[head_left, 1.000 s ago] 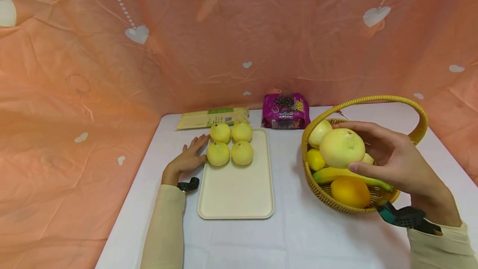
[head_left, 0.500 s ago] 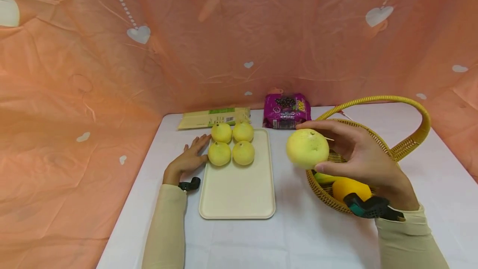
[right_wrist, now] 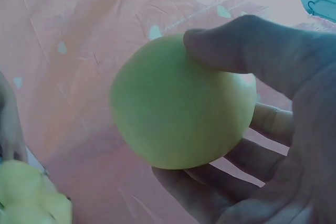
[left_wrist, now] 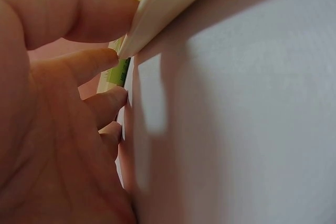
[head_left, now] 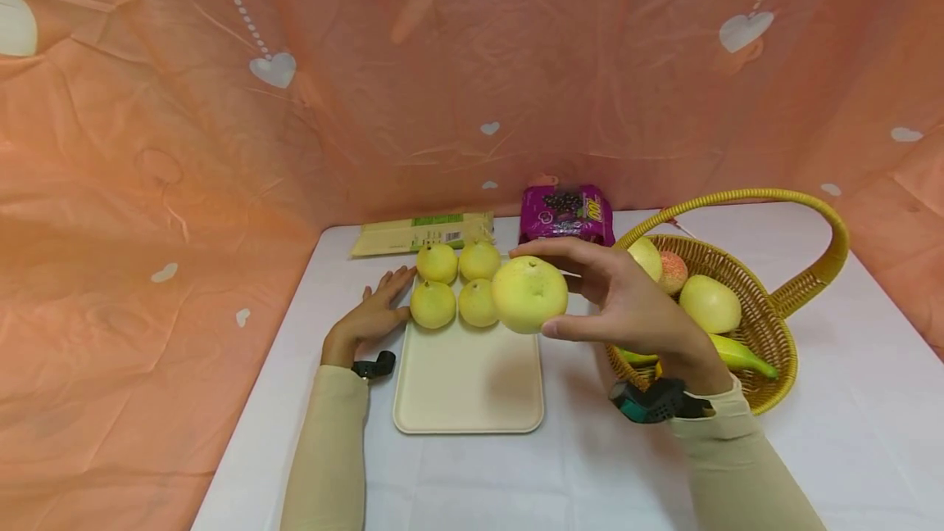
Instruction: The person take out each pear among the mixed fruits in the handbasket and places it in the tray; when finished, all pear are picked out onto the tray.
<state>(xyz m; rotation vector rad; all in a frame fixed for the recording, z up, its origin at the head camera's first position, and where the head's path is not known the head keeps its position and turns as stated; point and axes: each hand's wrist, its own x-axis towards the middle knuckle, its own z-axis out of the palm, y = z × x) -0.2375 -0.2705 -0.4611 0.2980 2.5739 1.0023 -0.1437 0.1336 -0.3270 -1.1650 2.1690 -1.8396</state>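
Note:
My right hand (head_left: pixel 615 293) holds a round pale-yellow fruit (head_left: pixel 529 295) with a small dimple on top. In the right wrist view the thumb lies on one side of the fruit (right_wrist: pixel 178 103) and the fingers curl under the other. It is over the right side of a cream tray (head_left: pixel 468 388) and overlaps one of several similar yellow fruits (head_left: pixel 433 304) at the tray's far end. My left hand (head_left: pixel 372 315) rests at the tray's left edge. In the left wrist view its fingertips (left_wrist: pixel 113 56) touch or nearly touch the tray's rim (left_wrist: pixel 157 9).
A yellow wicker basket (head_left: pixel 783 351) with a tall handle stands on the right, holding a pale round fruit (head_left: pixel 710 304), a reddish fruit (head_left: pixel 673 272) and a green-yellow banana (head_left: pixel 741 356). Behind the tray lie a beige packet (head_left: pixel 420 234) and a purple packet (head_left: pixel 565 214).
My right hand has carried the yellow fruit leftward from above the basket to above the tray, uncovering fruit in the basket. The left hand has stayed at the tray's edge.

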